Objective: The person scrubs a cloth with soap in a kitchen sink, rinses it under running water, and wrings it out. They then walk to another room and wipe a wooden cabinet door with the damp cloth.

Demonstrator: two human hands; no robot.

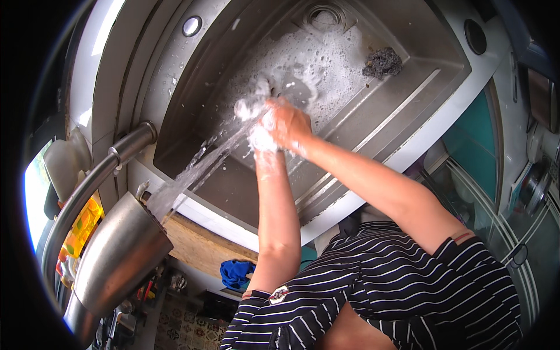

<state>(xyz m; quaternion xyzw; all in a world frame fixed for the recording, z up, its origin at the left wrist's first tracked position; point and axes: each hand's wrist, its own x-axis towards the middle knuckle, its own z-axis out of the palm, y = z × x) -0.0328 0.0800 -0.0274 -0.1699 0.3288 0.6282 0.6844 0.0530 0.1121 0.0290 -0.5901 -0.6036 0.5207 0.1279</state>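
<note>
Both of my hands are together over a stainless steel sink point(393, 118), in a strong spray of water. My right hand point(288, 122) is curled over my left hand point(262, 136), which white foam mostly covers. A blurred white mass lies at the fingertips; I cannot tell whether it is foam or a held object. The water comes from a brushed-metal faucet point(122, 253) at the lower left. Soap suds point(332, 70) spread over the sink floor beyond my hands, up to the drain point(324, 17).
A dark metal scouring pad point(383, 62) sits by the sink's right side. Behind the faucet pipe point(83, 201) stands a yellow-orange bottle point(84, 225). A wooden countertop point(205, 245) borders the sink at lower left, with a blue cloth point(236, 274) at its edge.
</note>
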